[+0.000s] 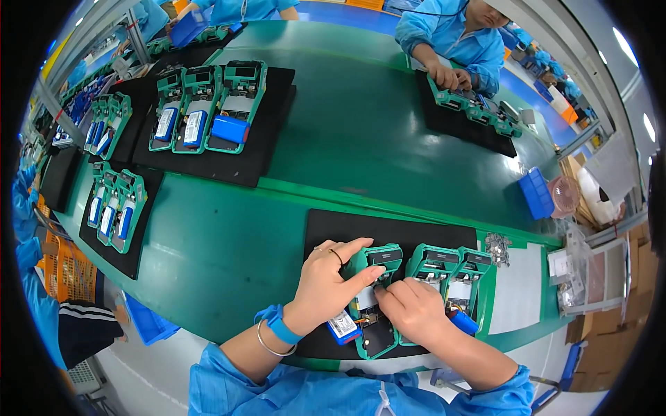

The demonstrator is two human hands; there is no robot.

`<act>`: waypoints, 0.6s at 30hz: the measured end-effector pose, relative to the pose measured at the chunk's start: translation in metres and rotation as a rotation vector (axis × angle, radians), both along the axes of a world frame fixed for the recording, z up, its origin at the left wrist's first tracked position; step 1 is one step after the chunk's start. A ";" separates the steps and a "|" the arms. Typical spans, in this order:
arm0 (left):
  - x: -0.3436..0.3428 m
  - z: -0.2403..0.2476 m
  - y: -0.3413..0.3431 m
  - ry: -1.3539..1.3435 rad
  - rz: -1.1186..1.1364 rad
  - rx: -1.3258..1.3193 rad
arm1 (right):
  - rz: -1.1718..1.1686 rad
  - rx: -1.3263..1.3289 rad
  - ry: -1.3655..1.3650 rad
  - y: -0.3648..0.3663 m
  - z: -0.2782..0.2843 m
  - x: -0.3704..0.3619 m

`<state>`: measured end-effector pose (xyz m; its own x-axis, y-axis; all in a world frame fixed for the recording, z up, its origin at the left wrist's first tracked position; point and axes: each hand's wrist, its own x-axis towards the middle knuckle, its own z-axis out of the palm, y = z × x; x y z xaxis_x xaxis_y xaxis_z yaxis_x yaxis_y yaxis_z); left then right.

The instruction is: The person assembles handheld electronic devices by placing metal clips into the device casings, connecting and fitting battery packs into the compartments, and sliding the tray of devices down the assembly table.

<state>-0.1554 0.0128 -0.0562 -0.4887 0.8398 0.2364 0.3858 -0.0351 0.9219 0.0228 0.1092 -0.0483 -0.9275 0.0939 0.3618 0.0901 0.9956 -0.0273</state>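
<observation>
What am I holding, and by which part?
Your left hand holds the open green device by its upper end; whether your right hand grips anything near its middle is hidden.

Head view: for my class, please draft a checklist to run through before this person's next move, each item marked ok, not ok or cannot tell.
1. Green housing lies on the black mat: ok.
2. Left hand is at the housing's upper end: ok, its thumb reaches over the front.
3. Contact made by the right hand: cannot tell, its fingers hide it.
4. Blue battery pack sits wholly within the housing: not ok, it lies askew at the left edge.
5. Wires fully connected: cannot tell, the ends are too small.
6. Pile of small parts is apart from this housing: ok.
</observation>
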 end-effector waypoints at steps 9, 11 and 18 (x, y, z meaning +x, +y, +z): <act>0.002 -0.006 0.003 0.052 0.009 0.056 | 0.033 0.030 -0.025 0.007 0.006 0.000; 0.002 -0.006 0.003 0.048 0.010 0.061 | 0.036 0.019 -0.006 0.008 0.005 0.000; 0.003 -0.004 0.002 0.028 0.016 0.023 | 0.025 0.008 -0.018 0.006 0.005 -0.001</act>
